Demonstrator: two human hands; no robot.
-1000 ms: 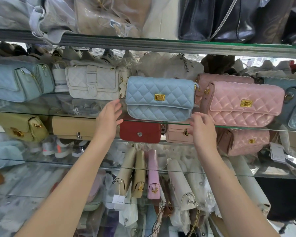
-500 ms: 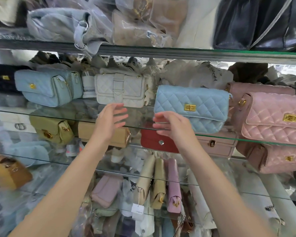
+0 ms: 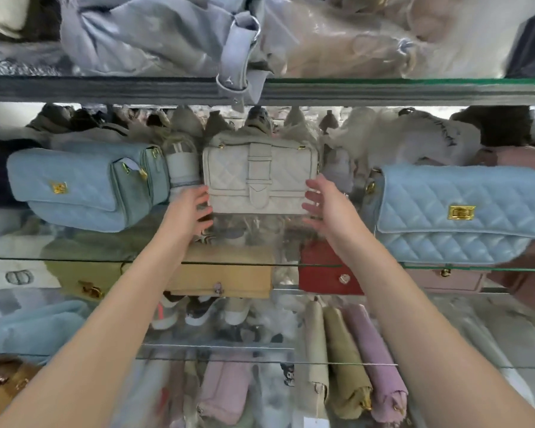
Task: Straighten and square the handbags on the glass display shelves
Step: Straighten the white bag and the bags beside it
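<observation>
Dead centre on the middle glass shelf (image 3: 59,258): white quilted handbag (image 3: 260,180), upright, strap front facing the camera, set back from the shelf's front edge.

Left hand (image 3: 189,208) at 8 o'clock of that bag, fingers straight and spread apart, tips at the bag's lower-left corner. Looks like contact; the blur makes it hard to confirm.

Right hand (image 3: 328,205) at 4 o'clock of the bag, fingers likewise spread and straight, tips beside the lower-right corner. Cannot tell if it touches. Neither hand is wrapped around anything.

Neighbours on the same shelf:
- 9 o'clock: pale blue bag (image 3: 74,193), gold clasp, skewed so its end panel turns toward the white one. Near it, not touching.
- 3 o'clock: blue quilted flap bag (image 3: 457,211), gold clasp, further forward at the shelf's front edge, slightly tilted.

Next shelf down: tan bag (image 3: 226,276) at 6 o'clock, red bag (image 3: 325,273) at 5 o'clock, both seen partly through the glass.

12 o'clock: upper shelf (image 3: 383,91), with a grey-blue strap (image 3: 238,57) hanging over its front edge.
</observation>
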